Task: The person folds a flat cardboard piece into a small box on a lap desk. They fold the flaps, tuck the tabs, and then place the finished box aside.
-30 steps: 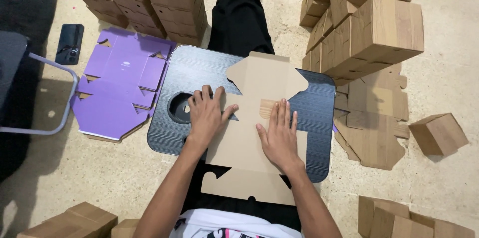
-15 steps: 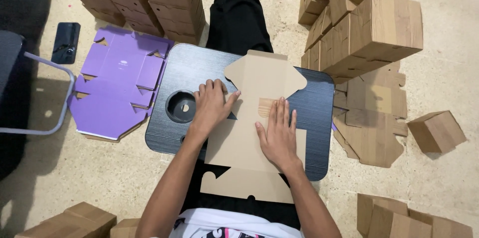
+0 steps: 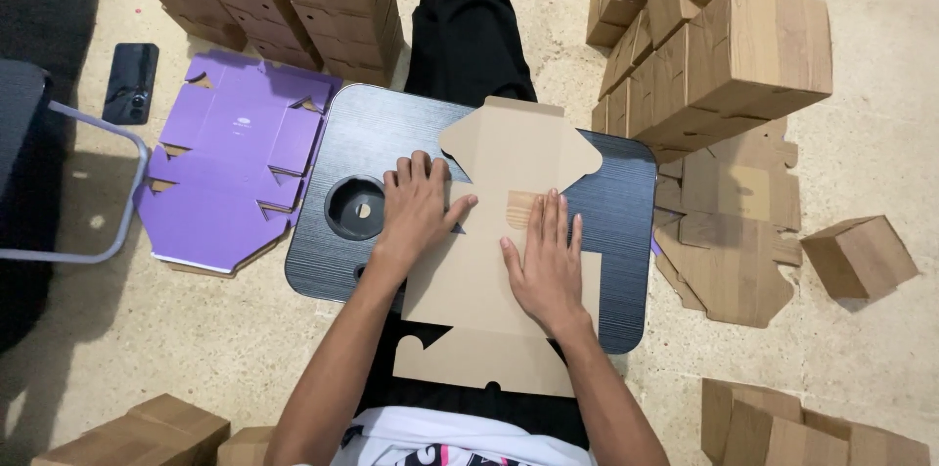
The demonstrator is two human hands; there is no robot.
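Head view, left to right: purple flat cartons (image 3: 230,173) lay on the floor beside a black lap table (image 3: 337,251). On the table, the left hand (image 3: 419,207) and right hand (image 3: 548,266) pressed open-palmed, fingers spread, gripping nothing, on an unfolded cardboard sheet (image 3: 518,148). Folded brown boxes (image 3: 753,45) stood stacked at right.

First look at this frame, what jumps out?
Both hands press flat on an unfolded cardboard blank lying across a black lap table: left hand on its left edge, right hand near its middle. A purple flat blank lies on the floor to the left, and stacked folded boxes fill the upper right.
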